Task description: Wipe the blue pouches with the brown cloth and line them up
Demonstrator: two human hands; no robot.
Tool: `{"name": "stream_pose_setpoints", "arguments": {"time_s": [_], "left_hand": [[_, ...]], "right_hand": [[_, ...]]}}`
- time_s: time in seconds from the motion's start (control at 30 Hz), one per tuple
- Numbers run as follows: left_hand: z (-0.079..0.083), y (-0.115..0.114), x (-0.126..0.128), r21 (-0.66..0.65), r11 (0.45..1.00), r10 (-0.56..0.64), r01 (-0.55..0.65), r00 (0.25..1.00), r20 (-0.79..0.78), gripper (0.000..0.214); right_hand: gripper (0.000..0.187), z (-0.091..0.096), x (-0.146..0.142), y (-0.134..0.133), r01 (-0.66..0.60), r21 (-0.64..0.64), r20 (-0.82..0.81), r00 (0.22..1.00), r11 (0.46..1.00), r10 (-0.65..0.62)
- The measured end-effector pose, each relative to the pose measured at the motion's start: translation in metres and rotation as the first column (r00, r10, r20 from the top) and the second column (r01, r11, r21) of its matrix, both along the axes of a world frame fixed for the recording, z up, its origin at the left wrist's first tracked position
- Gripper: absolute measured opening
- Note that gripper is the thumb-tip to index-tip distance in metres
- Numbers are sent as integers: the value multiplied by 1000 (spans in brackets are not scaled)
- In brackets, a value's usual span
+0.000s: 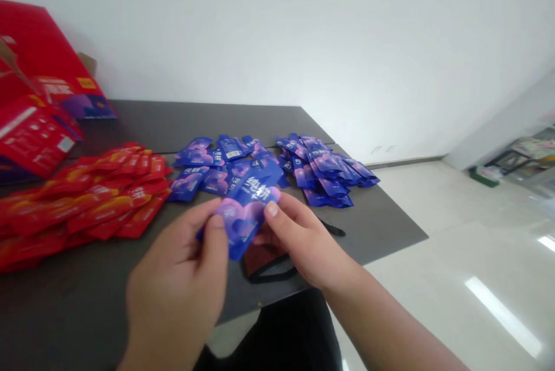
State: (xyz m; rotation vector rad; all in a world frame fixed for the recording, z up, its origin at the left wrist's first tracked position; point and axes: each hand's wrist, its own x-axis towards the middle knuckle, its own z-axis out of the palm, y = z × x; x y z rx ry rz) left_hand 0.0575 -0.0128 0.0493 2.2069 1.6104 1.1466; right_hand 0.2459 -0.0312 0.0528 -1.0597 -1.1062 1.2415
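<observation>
A blue and purple sachet (247, 209) is held up over the dark table (381, 226) by both hands. My left hand (182, 284) pinches its lower left edge between thumb and fingers. My right hand (303, 244) grips its right side, thumb on top. Behind it lie several loose blue sachets (217, 169), and a second heap of blue sachets (325, 171) sits further right.
A pile of red sachets (82, 197) covers the table's left side. An open red carton (39, 105) stands at the far left. A dark red pouch with a black strap (269, 264) lies under my hands. The table's edge runs at the right, above a glossy floor.
</observation>
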Motion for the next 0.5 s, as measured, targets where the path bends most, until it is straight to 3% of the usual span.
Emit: {"name": "stream_pose_setpoints", "arguments": {"time_s": [0.03,0.07,0.17,0.23,0.3,0.4,0.5], "left_hand": [[1,0,17,-30,1000,-9,10,1000,21,30],[1,0,32,-11,994,-109,109,994,12,33],[-7,8,59,14,925,-374,380,916,-142,55],[-18,17,62,-33,899,-429,438,861,-273,60],[-31,26,58,-108,909,-412,403,833,-369,57],[-49,33,53,-136,925,-378,355,820,-430,59],[-56,32,51,-114,930,-362,348,822,-441,61]], "right_hand": [[44,-1,2,-4,-14,-1,-59,998,1000,14],[41,-2,9,-6,27,16,-73,997,1000,-26],[35,-2,56,-2,305,121,86,945,945,-316],[40,4,108,7,466,205,263,821,861,-506],[50,11,164,18,581,254,410,659,773,-631],[77,19,229,36,697,220,676,396,683,-621],[76,17,257,50,682,152,792,349,716,-501]]}}
